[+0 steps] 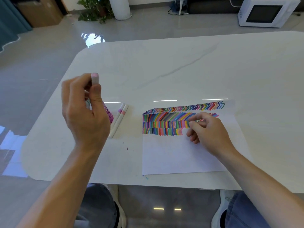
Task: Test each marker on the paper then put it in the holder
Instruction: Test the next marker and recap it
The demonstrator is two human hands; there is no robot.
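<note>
My left hand (85,112) is raised above the table's left side and grips a white marker (95,79) upright, its pink end pointing up. Just under that hand, a pink perforated holder (109,115) is mostly hidden. Beside the holder lie two white markers with pink bands (120,118), side by side. The white paper (177,155) has rows of multicoloured test strokes (164,122) across its top. My right hand (208,131) rests on the paper at the right end of the strokes, fingers loosely curled, fingertips touching the sheet, nothing visible in it.
The white table (164,66) has rounded corners; its near edge runs just past the paper. My knees and shoes show below it. On the floor beyond stand a white microwave (266,12), a potted plant (93,10) and a white pillar base (120,9).
</note>
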